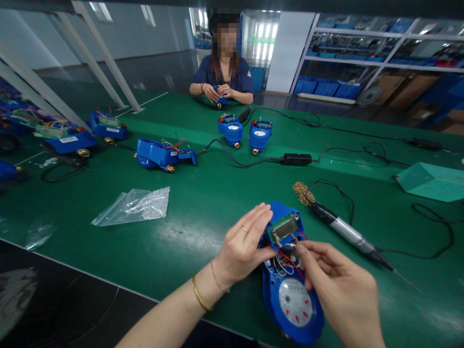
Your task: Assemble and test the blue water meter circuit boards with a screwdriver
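A blue water meter (292, 299) with its cover off lies on the green table (203, 208) right in front of me. Its white dial faces up, and a small green circuit board with a display (284, 226) sits at its far end among red, blue and white wires. My left hand (244, 246) grips the meter's left side beside the board, a ring on one finger. My right hand (340, 290) pinches at the wires and a dark part in the meter's middle. What its fingertips hold is too small to make out.
An electric screwdriver (348, 232) with a cable lies right of the meter, beside a pile of brass screws (301, 192). A clear plastic bag (136, 205) lies to the left. More blue meters (165, 154) (244, 131) sit further back. A person (223, 72) across the table handles another meter. A teal box (431, 181) stands at right.
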`<state>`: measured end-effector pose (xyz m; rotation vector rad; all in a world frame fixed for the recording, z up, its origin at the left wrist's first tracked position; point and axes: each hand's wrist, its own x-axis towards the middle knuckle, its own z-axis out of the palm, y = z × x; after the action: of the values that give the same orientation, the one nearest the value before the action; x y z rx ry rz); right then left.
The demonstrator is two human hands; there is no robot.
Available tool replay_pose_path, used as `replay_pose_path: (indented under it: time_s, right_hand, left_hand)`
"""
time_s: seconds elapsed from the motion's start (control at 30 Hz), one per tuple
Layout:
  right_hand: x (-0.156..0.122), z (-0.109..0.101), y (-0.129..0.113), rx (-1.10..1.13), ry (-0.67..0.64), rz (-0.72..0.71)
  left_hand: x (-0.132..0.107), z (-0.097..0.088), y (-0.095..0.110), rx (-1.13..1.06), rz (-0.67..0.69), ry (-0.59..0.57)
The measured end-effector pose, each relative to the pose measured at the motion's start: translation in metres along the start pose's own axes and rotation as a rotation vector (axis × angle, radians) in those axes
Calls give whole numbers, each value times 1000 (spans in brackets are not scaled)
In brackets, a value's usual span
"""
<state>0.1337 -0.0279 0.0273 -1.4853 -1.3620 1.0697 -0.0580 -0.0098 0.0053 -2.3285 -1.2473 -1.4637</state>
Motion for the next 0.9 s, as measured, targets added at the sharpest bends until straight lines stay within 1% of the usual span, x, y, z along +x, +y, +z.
replay_pose_path:
  time_s: [0.13,0.23,0.43,0.63,0.9]
  right_hand:
    - [1,-2,2,9,-33,46]
    - [2,-1,-2,18,-61,80]
    - [7,5,-16,77,-30,189]
    - [11,0,-8,66,-141,265]
    - [8,2,-6,85,-150,310]
  left_hand:
    - [-1,0,0,5,-2,-2]
    - [0,-1,0,6,9,0]
    - [-1,0,0,5,14,8]
    - [-2,-1,0,13,7,0]
    - [1,-3,3,29,29,-12]
